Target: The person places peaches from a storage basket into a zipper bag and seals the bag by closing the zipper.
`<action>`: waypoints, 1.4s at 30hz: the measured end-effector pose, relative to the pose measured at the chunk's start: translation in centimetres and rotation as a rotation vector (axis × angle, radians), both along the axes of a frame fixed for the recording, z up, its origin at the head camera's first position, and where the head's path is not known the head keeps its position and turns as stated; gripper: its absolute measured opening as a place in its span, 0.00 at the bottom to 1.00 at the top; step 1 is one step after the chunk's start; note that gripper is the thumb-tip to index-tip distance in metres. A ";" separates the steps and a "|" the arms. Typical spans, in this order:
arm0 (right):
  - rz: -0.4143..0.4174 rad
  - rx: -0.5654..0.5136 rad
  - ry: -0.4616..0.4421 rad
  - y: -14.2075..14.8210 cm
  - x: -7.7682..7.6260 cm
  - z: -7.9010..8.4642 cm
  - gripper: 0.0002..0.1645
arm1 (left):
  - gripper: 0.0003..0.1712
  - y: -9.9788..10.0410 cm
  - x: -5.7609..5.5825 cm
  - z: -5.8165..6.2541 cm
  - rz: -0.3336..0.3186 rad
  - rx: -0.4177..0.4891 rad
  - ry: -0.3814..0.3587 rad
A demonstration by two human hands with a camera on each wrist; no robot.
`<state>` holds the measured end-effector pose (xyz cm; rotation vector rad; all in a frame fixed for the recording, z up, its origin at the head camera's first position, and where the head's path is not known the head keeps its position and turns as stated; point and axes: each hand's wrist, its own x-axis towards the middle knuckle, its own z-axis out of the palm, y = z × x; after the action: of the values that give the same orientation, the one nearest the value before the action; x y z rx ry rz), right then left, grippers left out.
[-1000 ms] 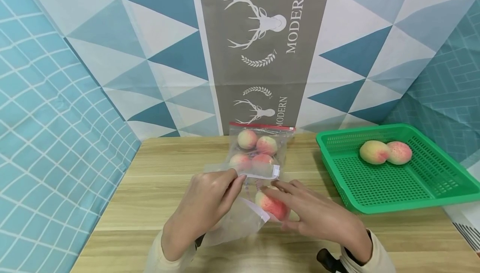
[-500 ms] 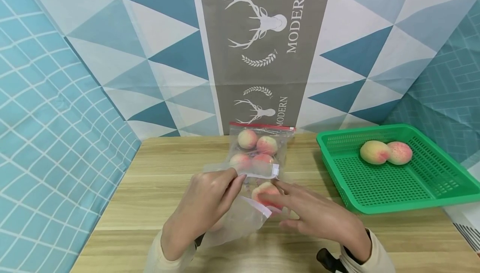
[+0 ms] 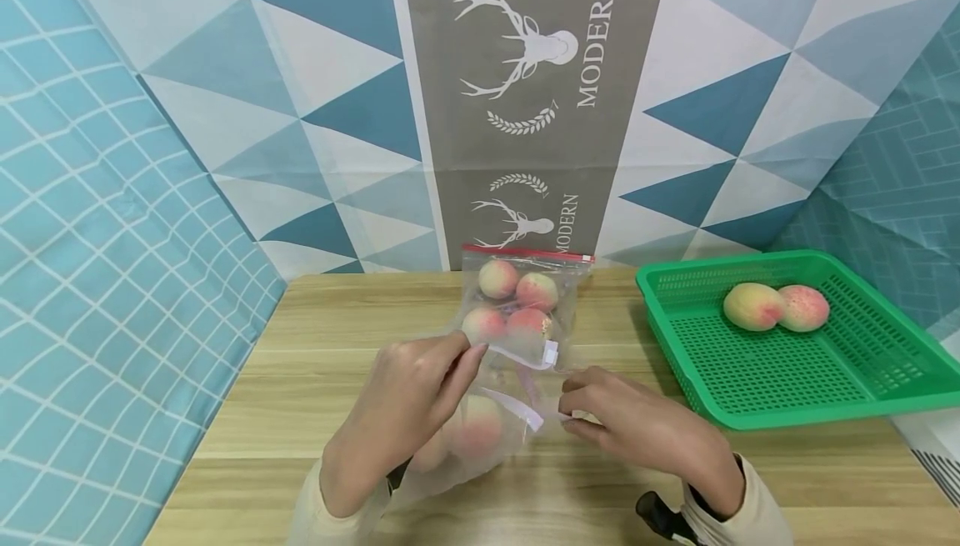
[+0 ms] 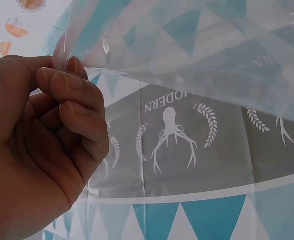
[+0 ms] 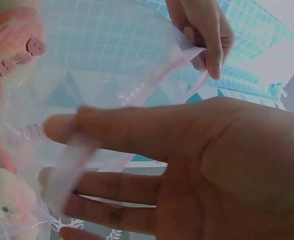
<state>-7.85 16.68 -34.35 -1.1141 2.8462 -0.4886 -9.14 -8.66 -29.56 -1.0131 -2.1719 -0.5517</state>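
Note:
My left hand (image 3: 412, 396) pinches the rim of a clear zip bag (image 3: 495, 467) between thumb and fingers. In the left wrist view the film stretches away from those fingertips. At the right end of the bag's mouth, my right hand (image 3: 630, 421) pinches the pale edge strip (image 5: 69, 172), blurred in the right wrist view. The bag's mouth gapes between both hands. Inside the bag, a yellow-pink peach (image 3: 478, 425) shows through the cloudy film, and another peach (image 3: 431, 452) lies left of it, partly behind the left hand.
Beyond the hands lies a filled zip bag (image 3: 573, 292) with a red seal, holding several peaches (image 3: 498, 279). At the right a green plastic basket (image 3: 750, 379) holds two peaches (image 3: 804, 308). All rest on a wood-grain table (image 3: 330, 313) against a patterned backdrop (image 3: 337, 71).
The peach under my right hand has gone down through the mouth into the bag, to the left. My right hand has let go of it and drawn its fingers in at the bag's edge.

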 end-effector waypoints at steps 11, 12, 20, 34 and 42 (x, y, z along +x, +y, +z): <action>-0.001 -0.073 0.042 -0.2 0.0 0.7 0.08 | 0.19 -0.2 0.1 0.2 -0.012 0.005 -0.001; -0.003 -0.079 0.041 -0.2 0.1 0.7 0.07 | 0.19 -0.2 0.1 0.2 -0.014 0.001 -0.005; -0.003 -0.164 0.068 0.1 0.6 1.3 0.05 | 0.18 0.0 0.3 0.1 -0.010 -0.030 -0.030; -0.011 -0.190 0.138 0.3 0.6 1.4 0.12 | 0.19 0.3 0.2 -0.4 -0.043 -0.029 -0.041; -0.013 -0.182 0.148 0.2 0.6 1.4 0.13 | 0.19 0.3 0.1 -0.4 -0.036 -0.036 -0.048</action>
<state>-7.24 16.91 -32.94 -1.2080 2.9873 -0.7074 -9.00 -8.38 -29.99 -1.0702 -2.2167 -0.5603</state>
